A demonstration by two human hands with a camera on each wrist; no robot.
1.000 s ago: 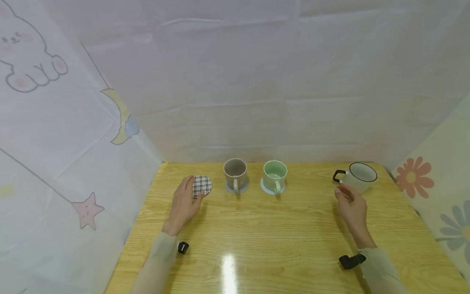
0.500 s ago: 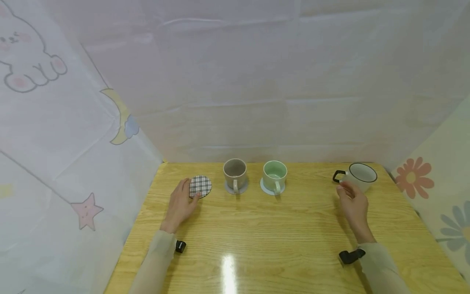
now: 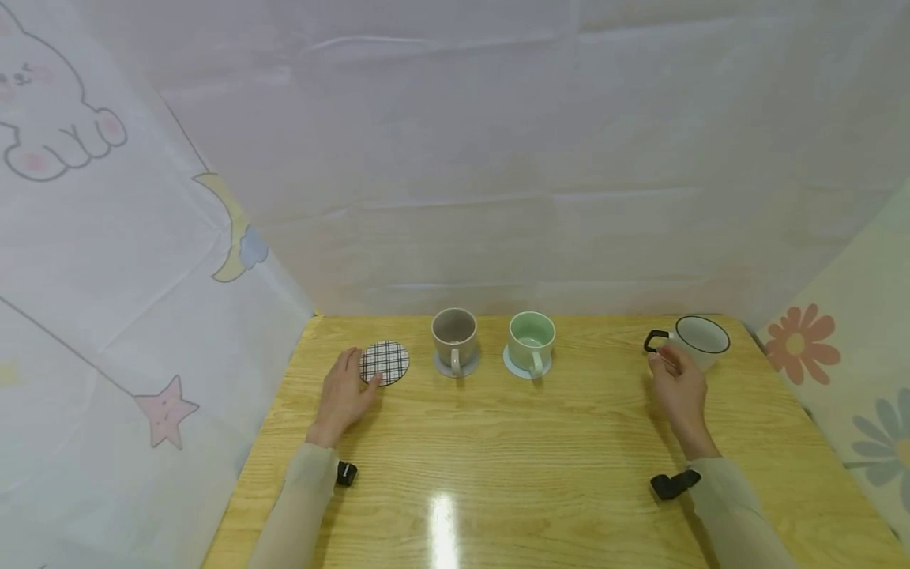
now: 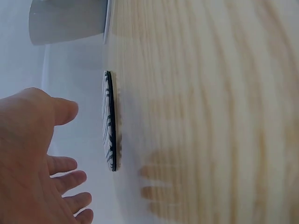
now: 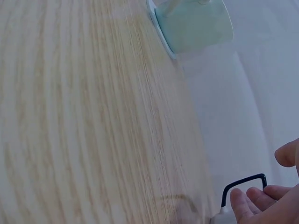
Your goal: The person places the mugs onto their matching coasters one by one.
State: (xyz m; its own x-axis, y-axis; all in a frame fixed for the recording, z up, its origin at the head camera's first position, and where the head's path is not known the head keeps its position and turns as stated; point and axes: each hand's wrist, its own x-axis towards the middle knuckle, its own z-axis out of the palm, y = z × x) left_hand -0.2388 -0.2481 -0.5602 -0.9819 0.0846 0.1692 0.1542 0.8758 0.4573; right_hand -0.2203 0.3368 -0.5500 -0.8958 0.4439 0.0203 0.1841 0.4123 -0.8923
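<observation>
A round plaid coaster (image 3: 386, 363) lies flat on the wooden table (image 3: 498, 458) at the left. My left hand (image 3: 340, 397) is just beside it with fingers spread, and the left wrist view shows a gap between the thumb (image 4: 65, 111) and the coaster's edge (image 4: 110, 121). At the right stands a white mug (image 3: 700, 341) with a black rim and black handle (image 5: 243, 181). My right hand (image 3: 680, 389) hovers in front of it, fingers loosely bent near the handle and thumb apart, with nothing held. It partly hides the mug's body.
Between the hands, a grey-brown mug (image 3: 455, 330) and a light green mug (image 3: 532, 336) stand upright on coasters, handles facing me. Behind them a pale cloth wall (image 3: 483, 197) rises along the table's far edge, with printed walls on both sides.
My left hand has drawn back slightly leftward from the coaster, uncovering more of it. The right hand has shifted slightly toward the mug's handle. The mugs stay in place.
</observation>
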